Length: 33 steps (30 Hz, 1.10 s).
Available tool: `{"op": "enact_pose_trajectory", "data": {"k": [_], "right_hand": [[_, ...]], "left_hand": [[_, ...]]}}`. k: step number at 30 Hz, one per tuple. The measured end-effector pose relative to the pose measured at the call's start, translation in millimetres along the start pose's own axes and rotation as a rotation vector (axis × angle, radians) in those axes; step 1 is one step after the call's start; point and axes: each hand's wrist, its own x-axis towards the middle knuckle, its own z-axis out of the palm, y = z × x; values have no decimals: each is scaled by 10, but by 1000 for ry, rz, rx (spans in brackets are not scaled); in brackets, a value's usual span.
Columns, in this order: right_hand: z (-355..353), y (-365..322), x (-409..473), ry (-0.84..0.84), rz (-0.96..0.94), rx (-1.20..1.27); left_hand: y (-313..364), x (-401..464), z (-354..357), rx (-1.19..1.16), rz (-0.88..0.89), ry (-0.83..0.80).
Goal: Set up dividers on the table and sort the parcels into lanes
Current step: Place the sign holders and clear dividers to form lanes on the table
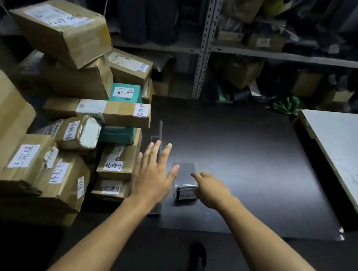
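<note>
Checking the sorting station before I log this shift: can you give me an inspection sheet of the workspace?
Surface: black table, mostly bare.
Job's things: thin divider upright near the left edge; small labelled parcel on the table.
Clutter: stacked cardboard boxes at left.
Hands: left hand open, fingers spread at the divider; right hand on the parcel.
Cables: nothing seen.
Surroundings: metal shelving behind, white board at right.

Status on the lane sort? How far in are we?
Early. Done: one thin divider stands upright near the left edge of the black table. In hand: the left hand is open at the divider, and the right hand is on a small dark parcel beside it, the only parcel on the table. Left: the stacked boxes to the left look unsorted, and no other dividers are visible.
</note>
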Motion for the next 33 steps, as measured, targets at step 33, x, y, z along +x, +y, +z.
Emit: {"op": "enact_pose_trajectory", "data": {"k": [33], "right_hand": [[-2669, 1367, 1006, -113, -303, 153]], "left_hand": [[1264, 2077, 344, -1190, -108, -260]]}}
